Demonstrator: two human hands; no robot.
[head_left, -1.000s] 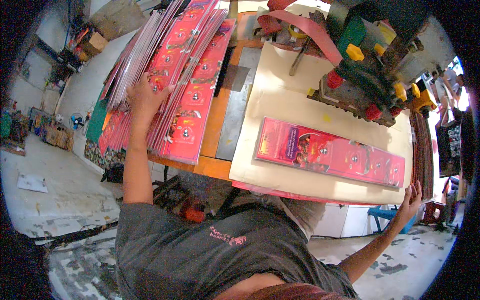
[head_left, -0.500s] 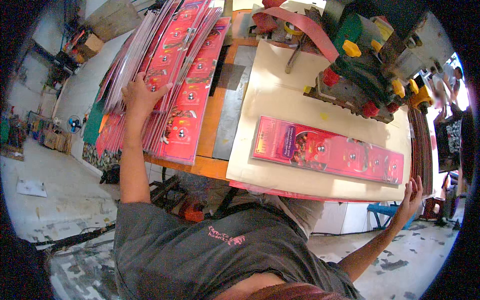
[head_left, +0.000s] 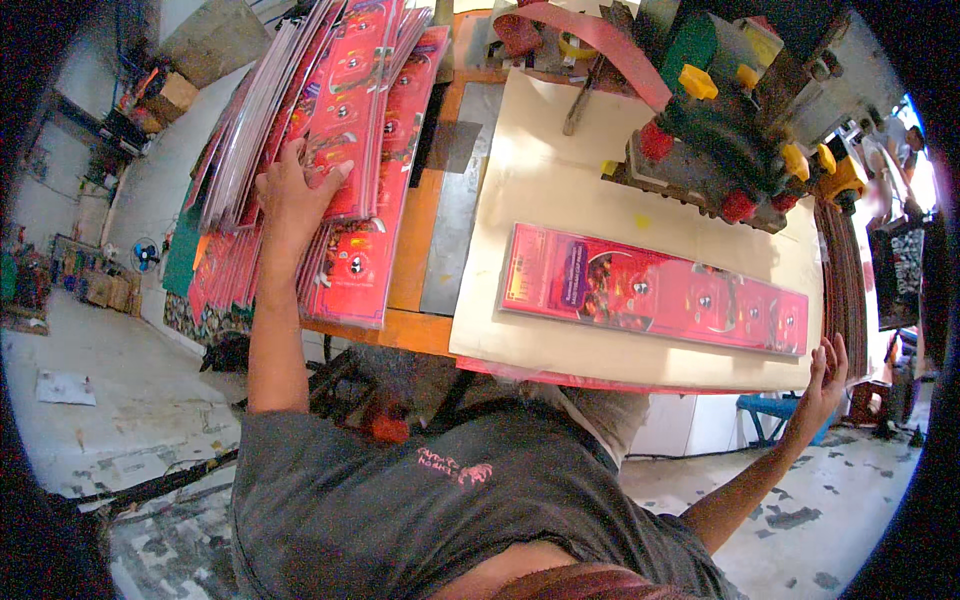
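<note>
A thick pile of long red printed plastic sleeves [head_left: 225, 270] lies on the left of the table, their edges fanned. My left hand [head_left: 295, 200] is at the upper part of the pile, thumb and fingers on one top sleeve [head_left: 345, 110]; its fingertips are partly hidden. Another red sleeve [head_left: 650, 292] lies flat and alone on a cream sheet [head_left: 560, 180], towards its near edge. By that sheet's near right corner, my right hand [head_left: 826, 375] is open, fingers stretched upward, holding nothing.
Behind the cream sheet stands a machine [head_left: 720, 160] with yellow and red knobs. A pink strap [head_left: 600, 45] loops at the back, above a metal rod [head_left: 580, 100]. A metal plate [head_left: 465, 200] lies between pile and sheet. A blue stool [head_left: 770, 415] is below right.
My left hand has shifted slightly right, and the top sleeve under it has slid the same way. The lone sleeve and my right hand keep about the same places.
</note>
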